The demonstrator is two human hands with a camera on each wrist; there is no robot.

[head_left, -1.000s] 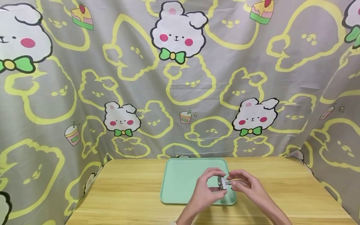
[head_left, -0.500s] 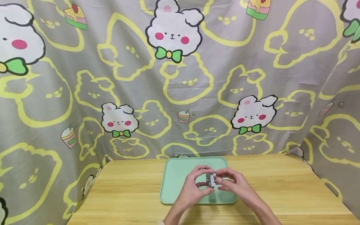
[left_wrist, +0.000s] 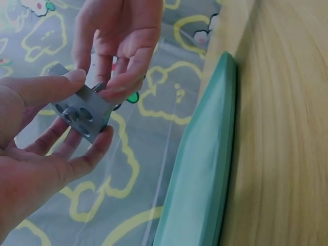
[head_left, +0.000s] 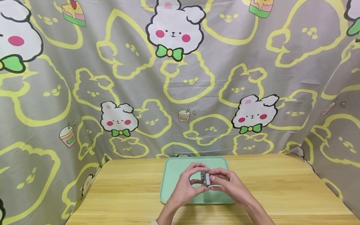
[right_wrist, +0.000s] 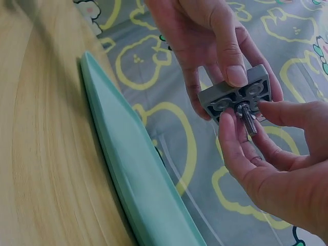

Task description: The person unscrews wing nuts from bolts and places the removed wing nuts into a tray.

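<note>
The tray [head_left: 175, 175] lies on the table [head_left: 281, 187], the curtain [head_left: 192, 92] behind. Over the tray, the block [head_left: 205, 179] is between left hand [head_left: 184, 187] and right hand [head_left: 232, 185], its bolt [right_wrist: 249, 122] on the right.

Your block [right_wrist: 231, 96] looks matt, metal or plastic; its threaded bolt [right_wrist: 248, 120], ridged metal; your tray [head_left: 173, 175], smooth plastic; your counter [head_left: 126, 187], smooth wood grain; your curtain [head_left: 157, 89], creased cloth.

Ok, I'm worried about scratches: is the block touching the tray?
Apart. The left wrist view shows patterned cloth between the block and the tray, a plain gap.
</note>
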